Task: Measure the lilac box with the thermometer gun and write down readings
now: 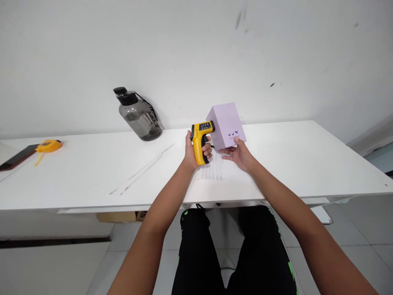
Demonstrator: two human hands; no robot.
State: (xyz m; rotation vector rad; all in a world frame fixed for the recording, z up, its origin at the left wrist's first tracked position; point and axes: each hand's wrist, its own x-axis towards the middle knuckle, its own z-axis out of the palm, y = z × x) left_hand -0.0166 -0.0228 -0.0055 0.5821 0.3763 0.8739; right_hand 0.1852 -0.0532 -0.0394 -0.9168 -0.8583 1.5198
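My left hand is wrapped around the handle of a yellow and black infrared thermometer. Its front end points right and lies close against the side of a light purple box; whether they touch I cannot tell. My right hand grips that box at its lower edge, thumb on the printed face and fingers underneath. The box is tilted, with small dark blue marks near the bottom of this face. Below the hands, rows of faint grey marks show on the white tabletop.
A grey see-through water bottle with a black lid stands near the wall, left of my hands. At the far left lie a yellow tape measure and a dark flat object. Under the table edge is a cardboard box.
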